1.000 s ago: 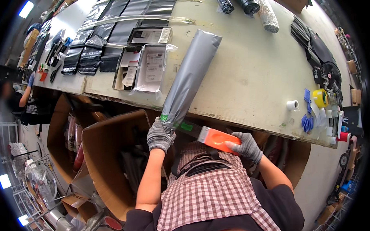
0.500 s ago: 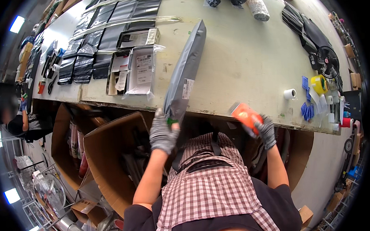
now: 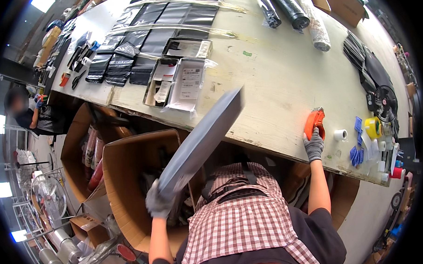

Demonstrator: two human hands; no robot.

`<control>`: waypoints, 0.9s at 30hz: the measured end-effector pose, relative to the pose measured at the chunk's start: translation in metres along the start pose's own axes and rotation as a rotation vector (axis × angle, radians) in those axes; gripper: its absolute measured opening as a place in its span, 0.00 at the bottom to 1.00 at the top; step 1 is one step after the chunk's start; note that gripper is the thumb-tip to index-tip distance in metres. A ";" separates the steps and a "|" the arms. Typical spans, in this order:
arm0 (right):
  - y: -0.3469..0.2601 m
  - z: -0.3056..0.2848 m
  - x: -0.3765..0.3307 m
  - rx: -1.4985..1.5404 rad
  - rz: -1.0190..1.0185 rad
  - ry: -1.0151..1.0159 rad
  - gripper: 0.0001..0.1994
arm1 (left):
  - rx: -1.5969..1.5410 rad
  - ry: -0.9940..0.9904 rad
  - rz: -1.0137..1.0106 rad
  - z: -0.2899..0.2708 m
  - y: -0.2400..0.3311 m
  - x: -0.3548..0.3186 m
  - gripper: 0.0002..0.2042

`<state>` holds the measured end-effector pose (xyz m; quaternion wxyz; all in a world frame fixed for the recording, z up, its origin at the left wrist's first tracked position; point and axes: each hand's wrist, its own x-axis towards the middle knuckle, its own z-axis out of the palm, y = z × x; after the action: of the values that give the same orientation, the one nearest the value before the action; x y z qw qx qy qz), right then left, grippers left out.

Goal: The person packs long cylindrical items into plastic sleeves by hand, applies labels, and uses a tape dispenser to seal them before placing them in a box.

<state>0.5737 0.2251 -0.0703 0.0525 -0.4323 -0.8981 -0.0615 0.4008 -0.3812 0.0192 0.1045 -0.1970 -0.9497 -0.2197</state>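
A long grey plastic mailing bag (image 3: 200,140), full and slightly blurred, slants up from my left hand (image 3: 159,199). That gloved hand is closed on its lower end, above an open cardboard box (image 3: 124,181) beside the table. The bag's far end reaches over the table's front edge. My right hand (image 3: 314,144), also in a grey glove, grips an orange tape dispenser (image 3: 315,123) at the right part of the worktable (image 3: 266,107). A white tape roll (image 3: 340,135) stands just right of that hand.
Black bags (image 3: 147,39) and label trays (image 3: 186,84) lie at the table's left. Wrapped rolls (image 3: 289,10) are at the back. A small black fan (image 3: 383,100) and yellow tape (image 3: 373,127) stand at right. Another person (image 3: 38,112) works at far left.
My left hand has swung the grey bag off the table, down and left over the box. My right hand has moved the orange dispenser up and right onto the table. The view has shifted.
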 end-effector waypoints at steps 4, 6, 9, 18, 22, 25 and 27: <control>0.003 0.006 0.000 -0.016 0.037 -0.043 0.34 | 0.536 -0.407 -0.658 -0.091 -0.067 -0.137 0.54; -0.001 0.006 0.004 -0.008 0.024 -0.039 0.33 | 0.761 -0.547 -0.722 -0.095 -0.050 -0.150 0.55; 0.010 0.013 0.004 -0.040 -0.011 0.044 0.33 | 0.695 -0.370 -0.652 -0.051 -0.033 -0.145 0.50; 0.066 0.029 0.083 -0.048 -0.098 0.140 0.31 | -0.197 -0.821 0.250 0.157 0.114 0.010 0.14; 0.090 0.019 0.101 -0.081 0.091 -0.029 0.31 | -0.239 -0.639 0.295 0.152 0.154 0.084 0.12; 0.093 0.011 0.108 -0.087 0.186 -0.067 0.31 | -0.162 -0.592 0.454 0.150 0.175 0.129 0.12; 0.111 0.025 0.102 -0.076 0.151 0.039 0.31 | -0.162 -0.566 0.505 0.141 0.199 0.153 0.12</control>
<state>0.5959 0.3762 -0.0729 0.0583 -0.4993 -0.8587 -0.0997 0.3307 -0.1022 0.0136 -0.1268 -0.4849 -0.8423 -0.1983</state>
